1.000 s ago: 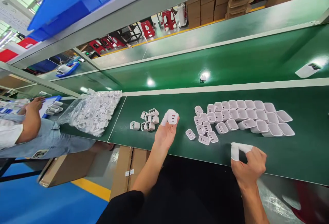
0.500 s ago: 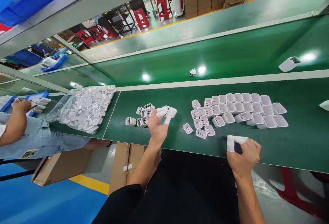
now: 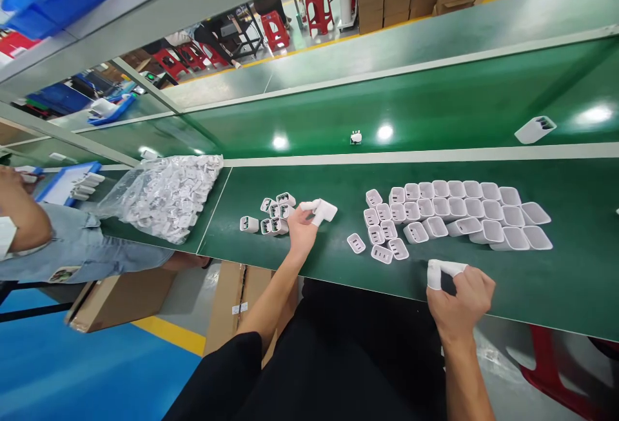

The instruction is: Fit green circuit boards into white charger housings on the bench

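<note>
My left hand [image 3: 305,226], with white covers on thumb and forefinger, pinches a white charger housing [image 3: 329,211] just above the green bench. Left of it stands a small group of white charger housings with circuit boards inside [image 3: 275,209]. My right hand [image 3: 458,295] hovers over the bench's front edge, its covered thumb and forefinger pressed together at the tips. Whether anything small is between them I cannot make out. Beyond it, several open, hollow white housings [image 3: 457,207] stand in rows. Left of these rows are pieces with slots showing [image 3: 382,254].
A clear plastic bag of white parts [image 3: 167,195] lies left. Beyond it a co-worker's arm [image 3: 22,215] reaches over the bench beside a blue-rimmed tray [image 3: 70,182]. On the back ledge are a small part [image 3: 356,137] and a white housing [image 3: 535,129]. A shelf [image 3: 159,15] crosses overhead.
The camera view has shifted slightly. Both my hands keep nearly the same pose, the left still pinching the housing. The co-worker's hand has moved away from the white pieces, up and left.
</note>
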The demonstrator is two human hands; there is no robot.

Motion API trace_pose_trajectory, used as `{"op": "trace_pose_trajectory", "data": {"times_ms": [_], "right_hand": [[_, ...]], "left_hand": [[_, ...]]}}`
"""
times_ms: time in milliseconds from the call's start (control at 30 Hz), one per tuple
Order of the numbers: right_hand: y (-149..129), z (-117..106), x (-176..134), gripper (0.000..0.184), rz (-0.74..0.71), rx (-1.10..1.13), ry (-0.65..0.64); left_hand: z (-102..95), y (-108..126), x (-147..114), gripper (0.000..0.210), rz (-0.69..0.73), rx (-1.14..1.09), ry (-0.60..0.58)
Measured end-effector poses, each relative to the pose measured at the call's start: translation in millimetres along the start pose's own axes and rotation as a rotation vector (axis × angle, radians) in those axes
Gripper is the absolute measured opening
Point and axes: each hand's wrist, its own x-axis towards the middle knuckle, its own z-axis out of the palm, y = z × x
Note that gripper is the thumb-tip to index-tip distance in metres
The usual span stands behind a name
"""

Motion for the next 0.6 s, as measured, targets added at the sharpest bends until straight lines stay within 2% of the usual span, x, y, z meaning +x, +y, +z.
{"op": "trace_pose_trajectory", "data": {"times_ms": [100,200,333,433,600], "right_hand": [[1,0,1,0.015,-0.031,0.006,0.018],[1,0,1,0.018,-0.064,0.008,0.022],[3,0,1,0.022,-0.052,-0.002,0.015],[4,0,1,0.025,-0.049,-0.006,0.015],[4,-1,3,0.028,-0.053,-0.007,-0.009]], "left_hand": [[3.5,16,-9,0.039,-0.125,-0.284,0.048],[8.4,34,-25,0.032,-0.354,-0.565,0.053],[17.9,52,-33,0.023,-0.589,-0.7,0.053],[23.8,59,-24,0.023,-0.658,-0.788,0.093],[27.1,65,6,0.026,-0.649,-0.83,0.124]]}}
